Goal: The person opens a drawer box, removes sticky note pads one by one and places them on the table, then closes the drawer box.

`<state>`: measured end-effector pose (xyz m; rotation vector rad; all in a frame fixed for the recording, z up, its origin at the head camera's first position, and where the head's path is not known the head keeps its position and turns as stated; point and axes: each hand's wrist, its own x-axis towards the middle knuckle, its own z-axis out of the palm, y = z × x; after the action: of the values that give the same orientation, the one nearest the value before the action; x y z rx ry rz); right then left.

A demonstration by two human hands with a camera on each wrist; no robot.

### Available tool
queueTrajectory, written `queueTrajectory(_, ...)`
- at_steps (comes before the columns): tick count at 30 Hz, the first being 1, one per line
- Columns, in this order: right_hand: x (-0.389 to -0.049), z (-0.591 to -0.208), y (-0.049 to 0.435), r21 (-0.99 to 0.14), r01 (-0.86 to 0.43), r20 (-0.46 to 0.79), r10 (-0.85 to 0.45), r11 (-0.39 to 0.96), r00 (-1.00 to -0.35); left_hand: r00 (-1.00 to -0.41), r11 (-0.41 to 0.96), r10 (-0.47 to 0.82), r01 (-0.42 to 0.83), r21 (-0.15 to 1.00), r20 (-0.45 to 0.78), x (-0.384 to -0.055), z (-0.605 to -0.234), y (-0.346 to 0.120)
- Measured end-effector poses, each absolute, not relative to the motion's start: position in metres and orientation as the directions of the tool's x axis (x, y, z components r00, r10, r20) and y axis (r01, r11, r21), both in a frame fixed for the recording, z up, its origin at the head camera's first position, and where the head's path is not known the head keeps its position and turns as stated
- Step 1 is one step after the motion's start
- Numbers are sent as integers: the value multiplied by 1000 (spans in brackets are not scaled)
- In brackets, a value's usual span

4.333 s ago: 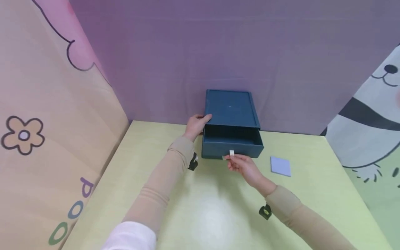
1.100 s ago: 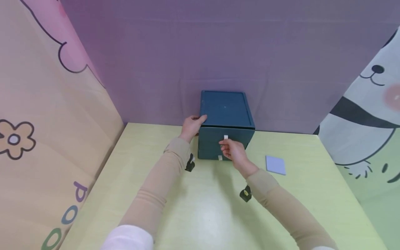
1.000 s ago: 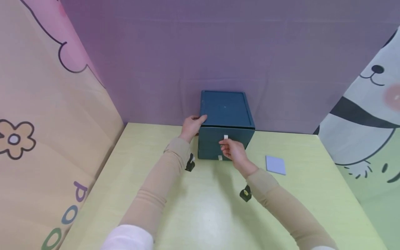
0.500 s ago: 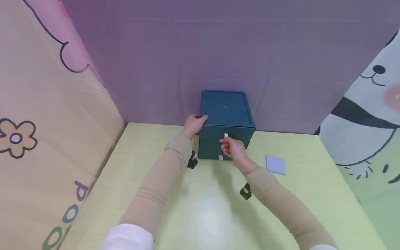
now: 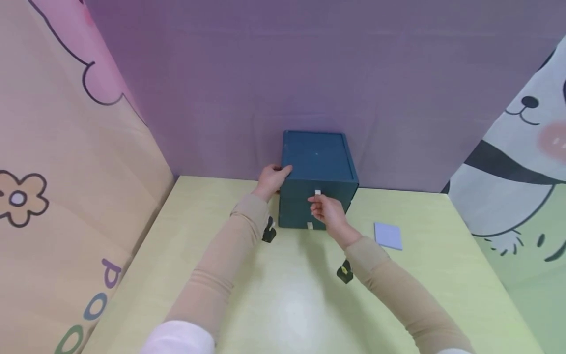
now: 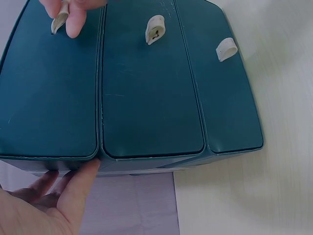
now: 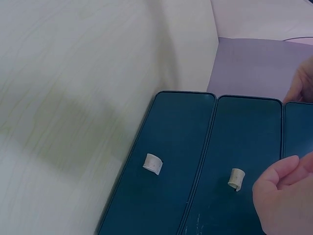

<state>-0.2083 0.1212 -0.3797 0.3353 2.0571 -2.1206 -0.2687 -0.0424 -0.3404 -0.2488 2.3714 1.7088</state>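
A dark blue drawer box (image 5: 316, 155) stands at the far edge of the table (image 5: 287, 305), its back close to the purple cloth (image 5: 265, 73) and its front towards the person. From here I can make out three drawers stacked in it, their fronts lying level with one another, each with a pale loop: the top loop (image 5: 317, 192), the middle loop (image 6: 155, 29) and the bottom loop (image 6: 226, 49).

The right hand (image 5: 329, 211) is in front of the box, its thumb and fingers drawn narrow, pinching the top loop. The left hand (image 5: 269, 180) holds the box at the left upper edge near the front, thumb at the corner and the other fingers along the side; how far those fingers bend is partly hidden.

Each forearm wears a tan sleeve, the left sleeve (image 5: 221, 260) and the right sleeve (image 5: 407, 295), and a small black device hangs at each wrist, the left one (image 5: 268, 231) near the box's front left corner.

To the right of the box, a little nearer the person and well apart from it, a flat lavender square (image 5: 388, 236) lies on the table.

Farther out, left of the box, rises a peach panel with a drawn flower (image 5: 17, 198); to its right, a panel with a panda (image 5: 508, 196).
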Motion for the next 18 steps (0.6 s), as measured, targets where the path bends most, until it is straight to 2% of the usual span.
queueTrajectory(13, -207, -384, 124, -958, 273, -276, 32, -84, -961, -972, 366, -11, -221, 904, -233, -264, -345, -41)
queueTrajectory(18, -208, -383, 126, -966, 252, -253, 18, -54, -967, -979, 362, -17, -194, 912, -202, -265, -345, -42)
